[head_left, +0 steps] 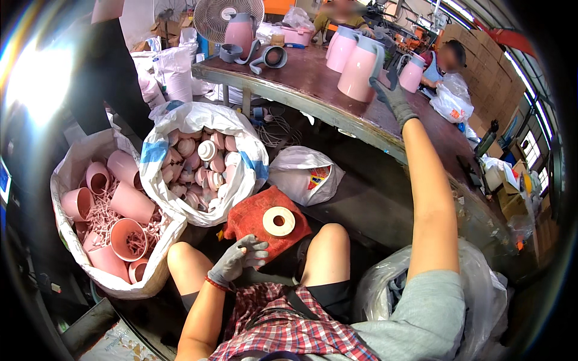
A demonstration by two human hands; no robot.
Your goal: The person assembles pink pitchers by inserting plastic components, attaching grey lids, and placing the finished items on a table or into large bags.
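My left hand [238, 260], in a grey glove, hovers by the edge of a red cloth [247, 218] between my knees. Its fingers are loosely bent and apart, with nothing in them. A pale ring-shaped disc [279, 222] with a dark centre hole lies on that cloth. My right arm stretches far out over the table, and my gloved right hand [392, 96] is beside the grey handle of a pink jug [360, 71]. Thumb and fingers there are spread apart near the handle's lower end; whether they touch it is hard to see. The jug stands upright.
More pink jugs [411, 74] stand on the brown table [301, 75], with loose grey jug tops [274, 57] at its left. White sacks hold pink cylinders [132, 203] and small pink-and-white parts [206, 150]. A fan [211, 18] and other people are beyond.
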